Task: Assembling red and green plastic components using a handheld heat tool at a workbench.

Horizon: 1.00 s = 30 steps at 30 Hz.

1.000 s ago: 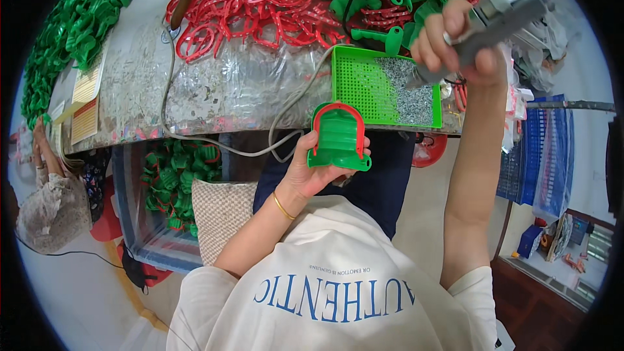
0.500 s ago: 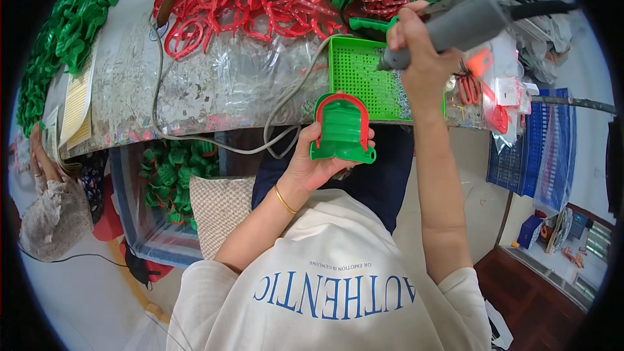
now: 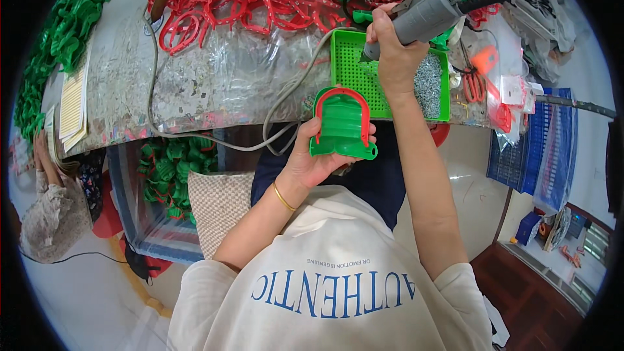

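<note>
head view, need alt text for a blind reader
A person's left hand holds a green plastic piece with a red band, while the right hand grips a grey power tool near a green tray holding small grey bits.

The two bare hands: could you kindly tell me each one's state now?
Left hand: closed, holding green curved plastic shell with red U-shaped strip.
Right hand: closed, holding grey cylindrical corded tool.

Red-handled scissors (image 3: 476, 87) on the plastic-covered surface (image 3: 214, 84), right side, orange object (image 3: 485, 59) just beyond them, translucent bags (image 3: 545, 36) heaped far right, yellowish papers (image 3: 74, 107) at left, grey cable (image 3: 151, 84) looping across, beige woven cushion (image 3: 221, 207) below, blue perforated crates (image 3: 552, 149) at right, co-worker's patterned sleeve (image 3: 55, 221) far left.
</note>
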{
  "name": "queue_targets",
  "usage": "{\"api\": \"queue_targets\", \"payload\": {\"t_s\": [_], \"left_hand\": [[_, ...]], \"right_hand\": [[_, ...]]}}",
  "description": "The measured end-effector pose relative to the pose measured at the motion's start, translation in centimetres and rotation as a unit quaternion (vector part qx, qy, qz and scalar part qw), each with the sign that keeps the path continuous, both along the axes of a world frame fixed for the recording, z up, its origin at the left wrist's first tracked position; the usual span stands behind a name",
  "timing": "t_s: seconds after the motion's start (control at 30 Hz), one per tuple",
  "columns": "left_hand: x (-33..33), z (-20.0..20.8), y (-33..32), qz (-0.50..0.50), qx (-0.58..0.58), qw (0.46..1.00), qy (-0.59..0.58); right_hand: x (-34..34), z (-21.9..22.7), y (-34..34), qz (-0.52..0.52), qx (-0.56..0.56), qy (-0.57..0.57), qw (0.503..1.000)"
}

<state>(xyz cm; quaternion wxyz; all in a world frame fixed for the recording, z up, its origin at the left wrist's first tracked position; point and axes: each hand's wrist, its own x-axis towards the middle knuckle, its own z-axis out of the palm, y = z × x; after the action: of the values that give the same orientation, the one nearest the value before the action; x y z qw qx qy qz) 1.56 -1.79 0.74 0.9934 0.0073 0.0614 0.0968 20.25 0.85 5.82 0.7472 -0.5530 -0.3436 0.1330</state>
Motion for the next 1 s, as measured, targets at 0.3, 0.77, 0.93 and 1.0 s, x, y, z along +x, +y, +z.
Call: {"api": "queue_targets", "payload": {"t_s": [0.3, 0.77, 0.93, 1.0], "left_hand": [[-0.13, -0.21, 0.06, 0.004, -0.007, 1.000, 0.002], [-0.03, -0.38, 0.49, 0.000, -0.032, 0.999, 0.017], [0.10, -0.78, 0.59, 0.005, -0.027, 1.000, 0.001], [0.12, -0.79, 0.65, 0.007, -0.020, 1.000, 0.001]], "right_hand": [[0.09, -0.52, 0.21, -0.006, 0.013, 0.002, 1.000], [0.03, -0.84, 0.36, -0.020, 0.015, -0.034, 0.999], [0.21, -1.02, 0.41, -0.017, 0.016, -0.032, 0.999], [0.16, -1.00, 0.46, -0.017, 0.011, -0.039, 0.999]]}}
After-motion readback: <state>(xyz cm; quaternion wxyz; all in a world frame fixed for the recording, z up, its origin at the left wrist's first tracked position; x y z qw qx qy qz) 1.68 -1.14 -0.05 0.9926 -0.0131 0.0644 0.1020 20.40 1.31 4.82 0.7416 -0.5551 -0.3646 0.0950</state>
